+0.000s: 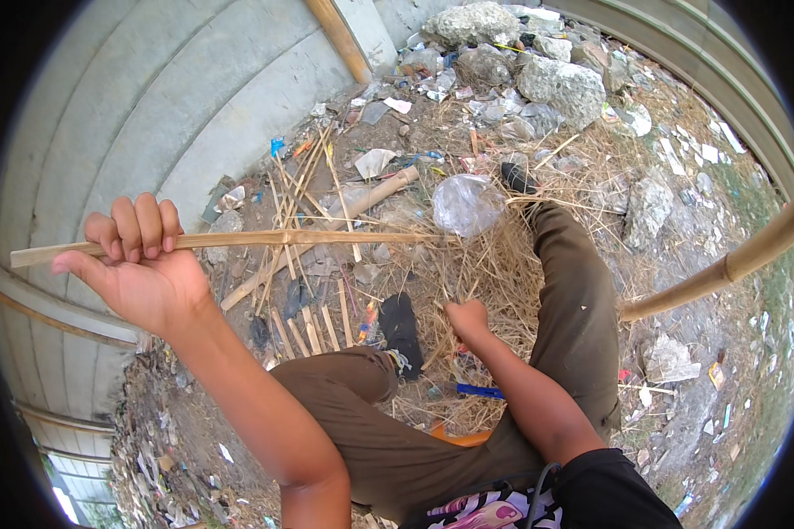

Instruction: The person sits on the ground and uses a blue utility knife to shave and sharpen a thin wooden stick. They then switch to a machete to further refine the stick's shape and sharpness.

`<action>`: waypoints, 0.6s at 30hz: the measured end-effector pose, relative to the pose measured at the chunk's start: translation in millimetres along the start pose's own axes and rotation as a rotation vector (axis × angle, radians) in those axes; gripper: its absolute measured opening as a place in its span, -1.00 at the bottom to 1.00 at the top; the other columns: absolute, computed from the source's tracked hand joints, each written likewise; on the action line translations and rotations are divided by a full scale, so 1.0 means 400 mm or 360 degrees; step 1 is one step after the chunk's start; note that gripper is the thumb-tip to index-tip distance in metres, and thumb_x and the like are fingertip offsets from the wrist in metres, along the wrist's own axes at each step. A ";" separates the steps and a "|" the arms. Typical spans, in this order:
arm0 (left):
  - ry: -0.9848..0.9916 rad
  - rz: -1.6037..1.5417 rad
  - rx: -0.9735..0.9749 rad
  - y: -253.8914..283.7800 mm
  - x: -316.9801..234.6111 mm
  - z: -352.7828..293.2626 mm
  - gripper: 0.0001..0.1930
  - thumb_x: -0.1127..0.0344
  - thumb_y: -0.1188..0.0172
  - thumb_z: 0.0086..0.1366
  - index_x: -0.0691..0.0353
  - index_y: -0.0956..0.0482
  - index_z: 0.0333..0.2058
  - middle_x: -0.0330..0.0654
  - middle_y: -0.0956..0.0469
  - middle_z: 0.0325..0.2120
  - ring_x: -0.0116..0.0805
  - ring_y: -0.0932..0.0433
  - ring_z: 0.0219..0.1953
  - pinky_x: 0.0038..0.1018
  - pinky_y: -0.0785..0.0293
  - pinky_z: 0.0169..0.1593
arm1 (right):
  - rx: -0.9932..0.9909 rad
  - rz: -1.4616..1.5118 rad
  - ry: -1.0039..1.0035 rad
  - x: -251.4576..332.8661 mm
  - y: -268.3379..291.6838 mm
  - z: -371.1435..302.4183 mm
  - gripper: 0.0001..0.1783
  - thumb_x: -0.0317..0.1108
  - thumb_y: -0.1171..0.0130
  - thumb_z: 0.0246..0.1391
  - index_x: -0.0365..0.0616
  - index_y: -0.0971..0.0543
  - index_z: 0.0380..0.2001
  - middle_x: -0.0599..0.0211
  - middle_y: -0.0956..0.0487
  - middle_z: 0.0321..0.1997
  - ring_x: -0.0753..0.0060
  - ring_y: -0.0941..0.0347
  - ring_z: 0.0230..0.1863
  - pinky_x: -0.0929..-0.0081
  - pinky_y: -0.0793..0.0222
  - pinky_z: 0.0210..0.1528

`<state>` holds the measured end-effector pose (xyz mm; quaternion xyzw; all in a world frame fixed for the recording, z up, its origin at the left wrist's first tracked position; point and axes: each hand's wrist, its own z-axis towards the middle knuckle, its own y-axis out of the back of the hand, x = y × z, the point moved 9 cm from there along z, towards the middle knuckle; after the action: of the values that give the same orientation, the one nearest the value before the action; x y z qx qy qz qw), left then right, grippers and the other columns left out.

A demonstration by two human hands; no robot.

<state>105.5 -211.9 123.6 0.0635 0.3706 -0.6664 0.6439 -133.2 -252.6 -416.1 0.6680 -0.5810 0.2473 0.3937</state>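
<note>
Right hand (pixel 469 323) with fingers (pixel 455 311) mostly hidden, its hold indistinct against dry straw (pixel 513 280)

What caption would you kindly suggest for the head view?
Left hand grips a long bamboo strip above scattered straw.

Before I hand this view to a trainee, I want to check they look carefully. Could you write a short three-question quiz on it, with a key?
1. Which grip holds the long bamboo strip?
2. True or false: the blue object on the ground lies between the person's legs.
3. In the picture, the long bamboo strip runs mostly:
A) top to bottom
B) side to side
C) in a closed loop

Key:
1. The left grip, its fingers curled over the strip.
2. True.
3. B.
</note>
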 end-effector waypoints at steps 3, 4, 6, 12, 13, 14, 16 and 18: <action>-0.0146 0.0062 -0.0136 -0.027 -0.033 -0.004 -0.41 -0.25 -0.10 0.40 0.03 -0.11 -0.57 -0.39 0.03 -0.67 -0.50 0.05 -0.60 -0.51 0.07 -0.50 | -0.0095 0.0223 0.0142 0.011 -0.002 0.045 -0.67 -0.20 -0.24 0.08 -0.29 -0.55 -0.56 0.36 -0.45 -0.71 0.38 -0.37 -0.67 0.28 -0.27 -0.60; -0.0228 0.0180 -0.0232 -0.023 -0.061 -0.015 -0.42 -0.22 -0.12 0.41 0.03 -0.12 -0.57 -0.39 0.03 -0.67 -0.50 0.04 -0.59 -0.51 0.06 -0.49 | -0.0091 0.0287 0.0266 0.074 0.000 -0.014 -0.67 -0.21 -0.25 0.08 -0.27 -0.53 -0.59 0.40 -0.43 -0.71 0.43 -0.35 -0.67 0.32 -0.24 -0.60; -0.0341 0.0373 -0.0208 -0.067 -0.109 -0.032 -0.43 -0.19 -0.09 0.44 0.03 -0.11 -0.57 -0.38 0.01 -0.67 -0.50 0.04 -0.60 -0.50 0.05 -0.49 | -0.0041 0.0469 0.0459 0.194 0.032 -0.120 -0.66 -0.23 -0.25 0.08 -0.23 -0.50 -0.64 0.45 -0.40 -0.72 0.53 -0.29 -0.67 0.38 -0.19 -0.59; -0.0137 0.0164 0.0067 -0.130 -0.029 -0.057 -0.42 -0.24 0.03 0.50 0.02 -0.09 -0.57 -0.38 0.00 -0.69 -0.52 0.09 -0.65 -0.50 0.12 -0.53 | 0.0318 0.0554 0.1023 0.360 0.060 -0.290 -0.63 -0.29 -0.24 0.09 -0.19 -0.43 -0.72 0.51 -0.35 -0.74 0.64 -0.17 -0.67 0.40 -0.11 -0.60; -0.0125 0.0124 0.0056 -0.134 -0.022 -0.060 -0.42 -0.26 0.06 0.50 0.01 -0.09 -0.57 -0.39 0.00 -0.70 -0.53 0.11 -0.66 -0.50 0.15 -0.55 | 0.0412 0.0449 0.0995 0.346 0.047 -0.285 -0.63 -0.29 -0.24 0.09 -0.19 -0.44 -0.72 0.51 -0.36 -0.75 0.64 -0.18 -0.68 0.39 -0.13 -0.59; -0.0032 0.0038 0.0160 -0.139 -0.008 -0.058 -0.41 -0.28 0.07 0.49 0.01 -0.08 -0.56 -0.40 0.02 -0.70 -0.53 0.13 -0.67 -0.50 0.18 -0.56 | 0.0505 0.0343 0.0967 0.330 0.034 -0.277 -0.63 -0.28 -0.24 0.09 -0.19 -0.44 -0.71 0.50 -0.37 -0.75 0.63 -0.20 -0.68 0.39 -0.15 -0.59; 0.0148 -0.0134 0.0374 -0.134 0.013 -0.050 -0.39 -0.34 0.10 0.48 0.00 -0.08 -0.56 -0.41 0.05 -0.71 -0.54 0.18 -0.68 -0.49 0.25 -0.58 | 0.0550 0.0120 0.0617 0.270 0.030 -0.229 -0.68 -0.24 -0.24 0.06 -0.28 -0.54 -0.61 0.28 -0.49 -0.69 0.43 -0.38 -0.63 0.28 -0.31 -0.50; 0.0113 -0.0052 0.0253 -0.103 0.008 -0.040 -0.39 -0.35 0.10 0.47 -0.01 -0.07 -0.56 -0.42 0.06 -0.71 -0.54 0.20 -0.68 -0.48 0.29 -0.58 | 0.0550 -0.0029 0.0507 0.258 0.027 -0.212 -0.67 -0.21 -0.23 0.04 -0.32 -0.60 -0.54 0.13 -0.55 -0.65 0.27 -0.49 -0.60 0.20 -0.40 -0.43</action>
<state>61.3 -209.7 127.5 0.1320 0.3399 -0.7015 0.6123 -112.2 -243.8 -284.1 0.6832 -0.4544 0.4418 0.3626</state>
